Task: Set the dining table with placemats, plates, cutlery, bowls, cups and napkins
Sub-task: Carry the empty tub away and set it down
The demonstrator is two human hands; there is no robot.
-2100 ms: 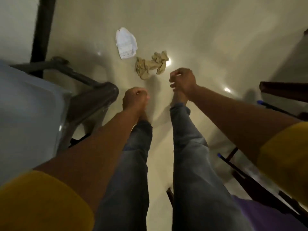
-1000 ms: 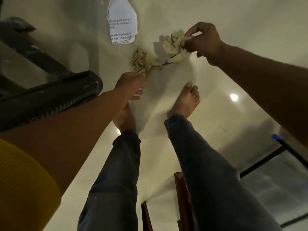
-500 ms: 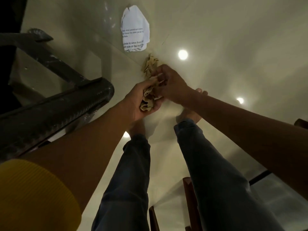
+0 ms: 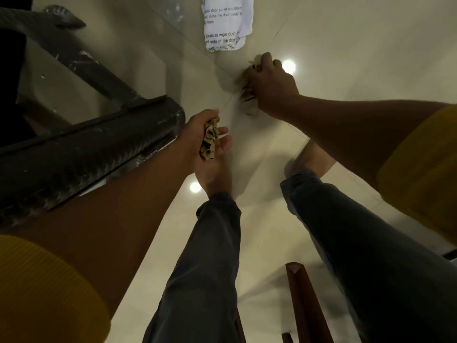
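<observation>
I look straight down at a glossy cream floor. My left hand point(image 4: 210, 137) holds a crumpled beige paper napkin point(image 4: 209, 141) just above the floor, near a dark table leg. Farther ahead, my right hand point(image 4: 270, 86) grips a second crumpled beige napkin point(image 4: 247, 100) that lies on the floor; most of that napkin is hidden under my fingers. My legs in blue jeans and my bare feet fill the lower middle.
A torn white sheet with printed text point(image 4: 225, 26) lies on the floor ahead of my right hand. A dark, rough table frame point(image 4: 86, 154) runs across the left. A brown wooden chair part point(image 4: 304, 303) stands at the bottom, between my legs.
My hands were together on the crumpled napkins half a second ago. Now they are apart: the left keeps one napkin and the right has reached forward onto the other.
</observation>
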